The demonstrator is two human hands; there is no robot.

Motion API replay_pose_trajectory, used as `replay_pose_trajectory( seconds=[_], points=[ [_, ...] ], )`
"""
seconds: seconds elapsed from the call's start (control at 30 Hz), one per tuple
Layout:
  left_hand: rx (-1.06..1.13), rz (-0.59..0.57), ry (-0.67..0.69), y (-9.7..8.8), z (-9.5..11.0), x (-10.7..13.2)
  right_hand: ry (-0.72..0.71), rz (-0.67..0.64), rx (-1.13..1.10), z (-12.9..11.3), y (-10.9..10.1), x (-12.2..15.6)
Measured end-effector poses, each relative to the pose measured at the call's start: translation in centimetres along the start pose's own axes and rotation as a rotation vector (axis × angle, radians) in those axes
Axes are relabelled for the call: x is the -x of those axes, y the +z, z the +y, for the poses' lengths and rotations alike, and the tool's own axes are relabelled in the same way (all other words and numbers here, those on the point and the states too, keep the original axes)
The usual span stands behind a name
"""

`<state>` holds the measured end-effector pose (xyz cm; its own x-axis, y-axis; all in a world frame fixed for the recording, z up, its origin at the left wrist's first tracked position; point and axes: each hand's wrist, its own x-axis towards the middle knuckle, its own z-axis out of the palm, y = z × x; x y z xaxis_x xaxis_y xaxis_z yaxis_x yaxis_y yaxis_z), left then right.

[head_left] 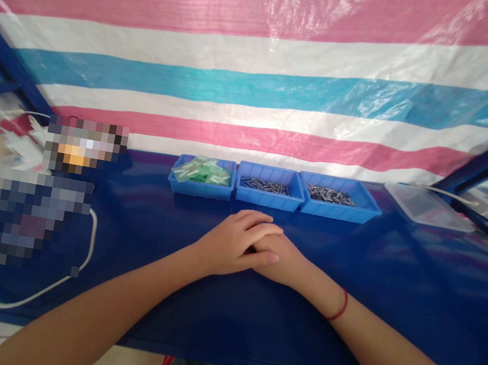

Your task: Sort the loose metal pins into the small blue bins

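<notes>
In the head view, the left hand [230, 244] lies over the right hand [283, 257] above the dark blue table [255, 335], its fingers loosely spread, with no loose part showing in it. The right hand's fingers are tucked beneath, so I cannot tell whether they are curled or hold anything. Just on the far side of the hands stands the middle blue bin [269, 199] of metal pins [266, 186], its long axis running left to right; a narrow strip of table parts them, and the left hand is nearer. The left blue bin [205, 190] holds green packets [208, 172], far and left; the right blue bin [342, 212], with dark metal pieces [327, 194], stands far and right
</notes>
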<state>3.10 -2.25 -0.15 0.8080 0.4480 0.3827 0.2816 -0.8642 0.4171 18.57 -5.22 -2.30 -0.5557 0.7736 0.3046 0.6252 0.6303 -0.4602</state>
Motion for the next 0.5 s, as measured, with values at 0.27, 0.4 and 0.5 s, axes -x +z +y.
replay_pose_trajectory(
  seconds=[0.27, 0.4, 0.5],
  points=[
    [-0.652, 0.288, -0.407, -4.6, -3.3, 0.7, 0.022, -0.08, 0.078, -0.8, -1.8, -0.2],
    [-0.79, 0.21, -0.441, -4.4, -4.8, 1.5, -0.094, -0.053, 0.142, -3.7, -4.3, -0.5],
    [-0.844, 0.171, -0.426, -4.2, -5.2, 1.8, -0.13, 0.063, 0.215, -8.2, -4.8, 2.5]
  ],
)
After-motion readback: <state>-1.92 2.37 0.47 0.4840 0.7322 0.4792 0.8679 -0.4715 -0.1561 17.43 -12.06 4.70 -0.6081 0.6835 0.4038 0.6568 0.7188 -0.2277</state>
